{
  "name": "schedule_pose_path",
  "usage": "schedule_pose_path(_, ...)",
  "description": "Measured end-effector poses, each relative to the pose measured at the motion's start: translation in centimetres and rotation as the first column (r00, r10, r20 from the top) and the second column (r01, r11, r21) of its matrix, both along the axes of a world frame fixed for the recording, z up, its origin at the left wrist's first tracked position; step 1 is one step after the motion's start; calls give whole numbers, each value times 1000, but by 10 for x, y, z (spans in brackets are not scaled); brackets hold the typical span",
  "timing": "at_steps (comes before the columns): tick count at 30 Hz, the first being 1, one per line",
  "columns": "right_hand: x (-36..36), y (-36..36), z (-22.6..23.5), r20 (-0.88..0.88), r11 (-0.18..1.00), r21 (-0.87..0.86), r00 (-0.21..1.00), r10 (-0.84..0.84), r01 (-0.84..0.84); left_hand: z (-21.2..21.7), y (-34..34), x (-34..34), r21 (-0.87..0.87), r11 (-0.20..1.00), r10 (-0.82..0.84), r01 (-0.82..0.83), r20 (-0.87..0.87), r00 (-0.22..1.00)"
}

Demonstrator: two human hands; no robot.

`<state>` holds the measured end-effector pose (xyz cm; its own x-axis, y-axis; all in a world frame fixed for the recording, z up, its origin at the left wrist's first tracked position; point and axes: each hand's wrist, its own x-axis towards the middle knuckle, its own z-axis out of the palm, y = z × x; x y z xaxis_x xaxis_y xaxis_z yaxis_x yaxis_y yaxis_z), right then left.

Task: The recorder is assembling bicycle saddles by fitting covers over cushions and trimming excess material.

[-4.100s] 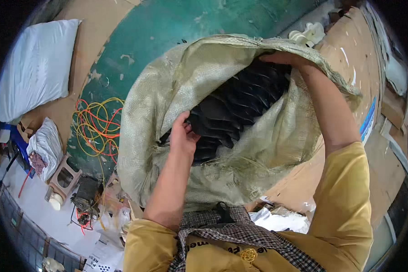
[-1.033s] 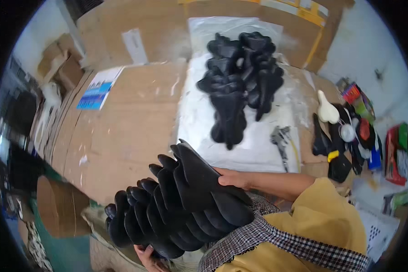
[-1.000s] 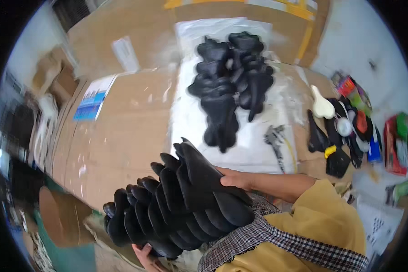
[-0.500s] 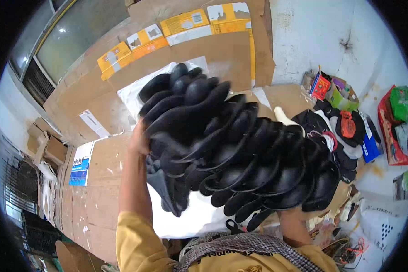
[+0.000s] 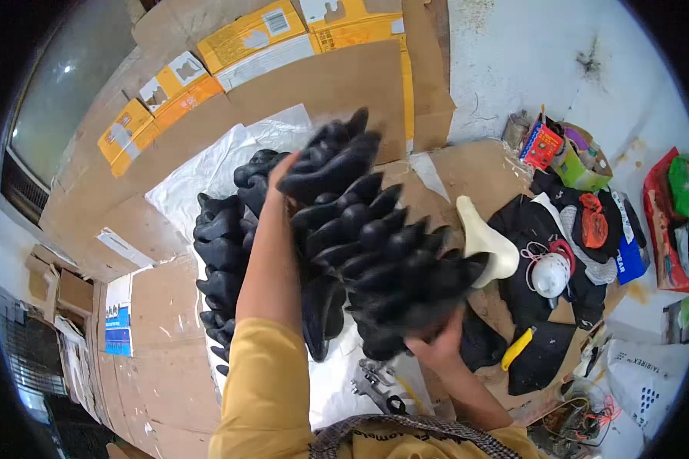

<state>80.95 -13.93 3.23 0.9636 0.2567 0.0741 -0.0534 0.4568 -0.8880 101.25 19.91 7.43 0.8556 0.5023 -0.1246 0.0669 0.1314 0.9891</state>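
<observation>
A long nested row of black, curved, moulded pieces is held between my two hands, slanting from far left to near right. What kind of pieces they are, I cannot tell. My left hand grips the far end, its fingers mostly hidden behind the row. The near end rests in my right hand, thumb showing and the other fingers partly covered. More rows of such black pieces lie left of my left forearm on a white sheet.
A cream foot-shaped form stands right of the row. Beyond it are black cloths, a white rounded thing with a cord and a yellow cutter knife. Scissors and a small metal tool lie nearest me. Cardboard covers the table.
The held bundle looks smaller and lies more to the right. Black rows now show at left on the sheet. The cream form, cutter knife and metal tool have come into fuller view.
</observation>
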Motion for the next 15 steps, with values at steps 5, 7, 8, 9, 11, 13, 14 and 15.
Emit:
schedule_pose_path(5, 13, 20, -150, 350, 490, -827, 934, 69, 274, 15, -15, -30, 143, 983, 90, -120, 198, 976)
schedule_pose_path(7, 8, 29, -162, 382, 508, -813, 920, 93, 286, 11, -29, -64, 440, 896, -171, 67, 200, 965)
schedule_pose_path(8, 7, 33, -160, 390, 457, -834, 916, 93, 309, -6, -36, -82, 480, 873, -191, 88, 168, 967)
schedule_pose_path(9, 5, 35, -157, 398, 402, -853, 912, 93, 331, -20, -44, -103, 518, 848, -211, 112, 135, 968)
schedule_pose_path(11, 9, 37, -156, 378, 391, -865, 921, 95, 315, -43, -63, -151, 753, 658, -181, 18, 135, 974)
schedule_pose_path(13, 8, 35, -149, 346, 453, -843, 937, 45, 290, -54, -83, -195, 716, 698, -127, 16, 101, 987)
schedule_pose_path(14, 4, 27, -145, 314, 442, -858, 948, 48, 262, -59, -87, -215, 696, 718, -58, -26, 98, 993)
schedule_pose_path(15, -2, 17, -139, 328, 437, -856, 944, 44, 277, -63, -90, -235, 677, 733, 6, -68, 94, 996)
